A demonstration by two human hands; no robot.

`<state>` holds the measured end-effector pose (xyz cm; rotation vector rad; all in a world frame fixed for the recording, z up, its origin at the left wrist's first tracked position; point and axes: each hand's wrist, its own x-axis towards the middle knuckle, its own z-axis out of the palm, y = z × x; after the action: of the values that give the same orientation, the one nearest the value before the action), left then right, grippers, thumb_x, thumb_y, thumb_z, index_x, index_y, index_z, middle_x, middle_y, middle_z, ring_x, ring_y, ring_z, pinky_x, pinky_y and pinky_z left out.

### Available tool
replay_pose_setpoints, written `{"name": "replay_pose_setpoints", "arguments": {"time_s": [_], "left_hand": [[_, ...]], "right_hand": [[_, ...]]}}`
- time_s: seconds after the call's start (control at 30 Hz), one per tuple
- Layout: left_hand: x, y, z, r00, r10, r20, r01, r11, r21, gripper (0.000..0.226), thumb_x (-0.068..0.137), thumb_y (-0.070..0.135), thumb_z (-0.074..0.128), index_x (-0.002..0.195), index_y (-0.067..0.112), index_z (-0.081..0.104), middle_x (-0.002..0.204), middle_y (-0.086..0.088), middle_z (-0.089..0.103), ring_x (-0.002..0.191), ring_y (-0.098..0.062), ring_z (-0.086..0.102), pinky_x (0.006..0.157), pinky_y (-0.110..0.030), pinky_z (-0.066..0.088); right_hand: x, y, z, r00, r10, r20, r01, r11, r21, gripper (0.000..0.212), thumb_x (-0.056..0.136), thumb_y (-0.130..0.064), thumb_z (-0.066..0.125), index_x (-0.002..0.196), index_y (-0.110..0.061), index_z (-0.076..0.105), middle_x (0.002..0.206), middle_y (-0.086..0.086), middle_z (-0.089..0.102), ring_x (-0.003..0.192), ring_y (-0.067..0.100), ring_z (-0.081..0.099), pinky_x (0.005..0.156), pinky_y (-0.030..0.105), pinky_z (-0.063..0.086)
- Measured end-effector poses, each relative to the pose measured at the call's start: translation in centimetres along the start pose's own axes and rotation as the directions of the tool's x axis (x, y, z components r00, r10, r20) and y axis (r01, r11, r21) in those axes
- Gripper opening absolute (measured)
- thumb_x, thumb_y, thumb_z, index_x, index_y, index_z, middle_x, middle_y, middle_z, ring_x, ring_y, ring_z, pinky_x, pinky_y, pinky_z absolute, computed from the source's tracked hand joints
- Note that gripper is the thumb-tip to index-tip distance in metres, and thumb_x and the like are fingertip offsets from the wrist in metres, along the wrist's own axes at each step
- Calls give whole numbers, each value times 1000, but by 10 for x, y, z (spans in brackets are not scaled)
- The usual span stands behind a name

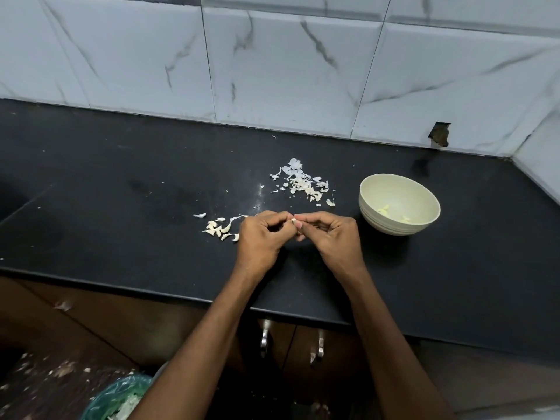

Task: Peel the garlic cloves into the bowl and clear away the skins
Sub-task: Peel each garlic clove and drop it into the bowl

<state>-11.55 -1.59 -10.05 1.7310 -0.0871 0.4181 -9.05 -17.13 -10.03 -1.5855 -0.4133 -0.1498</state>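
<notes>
Garlic clove pinched between fingertips of left hand and right hand, near bowl

A black, glossy tabletop runs along a wall of white marbled tiles. Directly on it lie three things. A scatter of papery white skins sits toward the back, near the middle. A small cluster of unpeeled garlic cloves lies closer to the front edge — left of the skins. A pale cream bowl stands upright at the right, well apart from the cloves — a few peeled pieces inside.
</notes>
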Motion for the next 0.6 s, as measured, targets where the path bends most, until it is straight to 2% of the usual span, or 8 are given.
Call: {"name": "replay_pose_setpoints", "arguments": {"time_s": [0.17,0.27,0.33,0.43,0.6], "left_hand": [[-1,0,-2,999,-32,18,32,999,-42,14,85,18,78,77,6,78,78,-19,63,69,-12,51,65,-29,40],[-1,1,-4,997,-73,32,76,994,-85,11,86,11,77,76,6,77,79,-25,59,68,-15,47,65,-32,37],[-1,-1,-3,994,-103,26,106,983,-147,11,88,6,75,79,10,80,77,-23,63,67,-16,50,64,-34,41],[-3,1,-2,982,-188,20,183,919,-349,16,94,-3,68,95,5,81,74,-8,73,64,-12,60,59,-26,51],[-2,1,-6,960,-264,88,271,813,-515,13,95,-1,68,102,-1,79,86,-17,74,73,-18,66,64,-25,54]], "right_hand": [[0,-3,-1,998,65,19,-66,996,67,12,89,1,78,96,-8,80,84,11,80,64,21,72,69,27,59],[1,-3,-2,993,112,35,-115,988,100,9,88,2,78,97,0,78,79,13,78,62,22,70,69,30,59],[1,-5,-3,989,143,47,-148,978,144,11,88,3,77,99,2,77,80,16,77,63,22,69,69,30,58],[5,-8,-3,976,206,72,-218,935,279,16,85,1,77,102,2,76,87,21,78,70,21,72,71,27,59],[9,-8,0,968,238,84,-252,904,344,27,79,-8,78,104,2,73,89,20,78,75,21,76,72,26,61]]}}
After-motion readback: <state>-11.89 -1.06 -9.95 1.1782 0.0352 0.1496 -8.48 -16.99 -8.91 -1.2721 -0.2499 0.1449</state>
